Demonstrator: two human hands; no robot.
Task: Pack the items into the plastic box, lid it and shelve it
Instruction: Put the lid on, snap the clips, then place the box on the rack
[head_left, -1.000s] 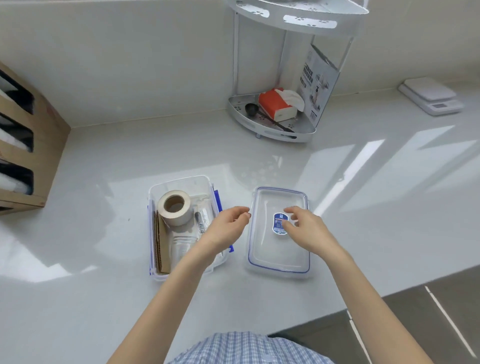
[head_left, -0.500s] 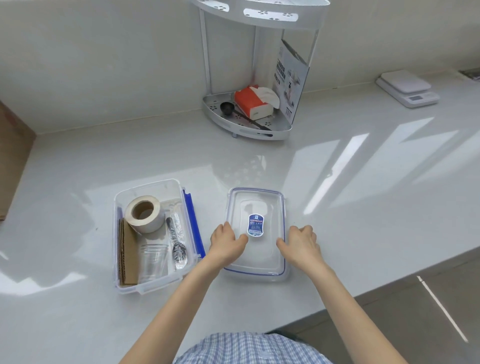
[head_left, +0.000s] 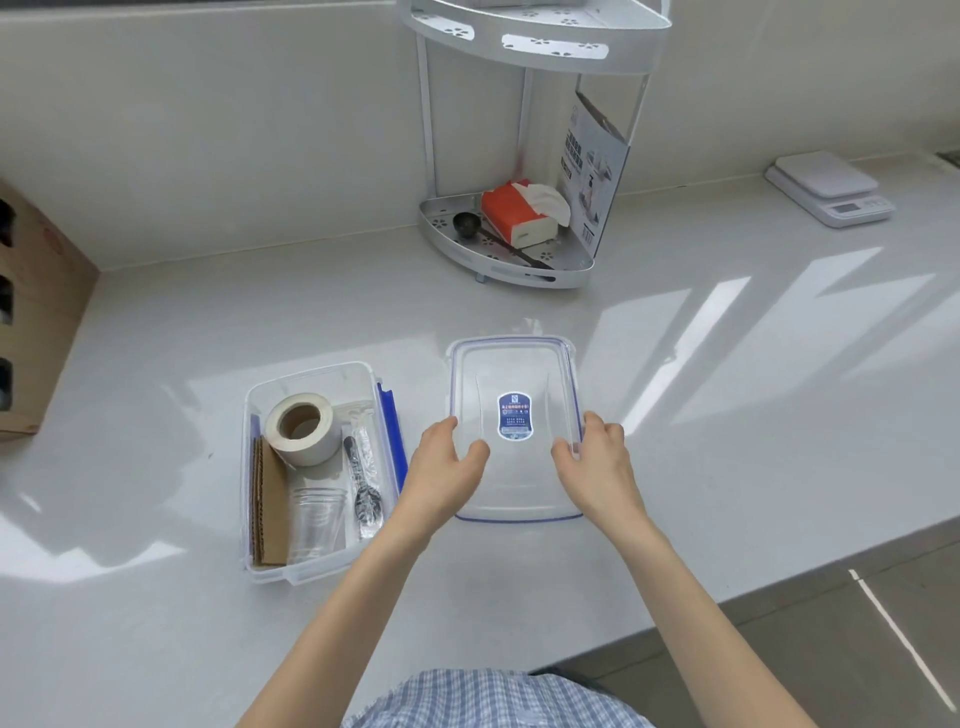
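I see the white table (head_left: 727, 415) with a corner shelf (head_left: 519, 260) at the wall, a scale (head_left: 831, 192) far right and a cardboard rack (head_left: 31, 322) far left. The open box (head_left: 311, 374) sits left of the lid (head_left: 514, 374), holding tape (head_left: 301, 426), cardboard (head_left: 270, 509), a cup (head_left: 317, 519) and a spoon (head_left: 363, 493). My left hand (head_left: 441, 467) and right hand (head_left: 597, 467) each have a grip on the lid's side edges, nothing between it and the box.

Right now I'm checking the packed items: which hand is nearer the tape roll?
Left. The left hand grips the lid's left edge, beside the box holding the tape roll; the right hand grips the lid's far edge.
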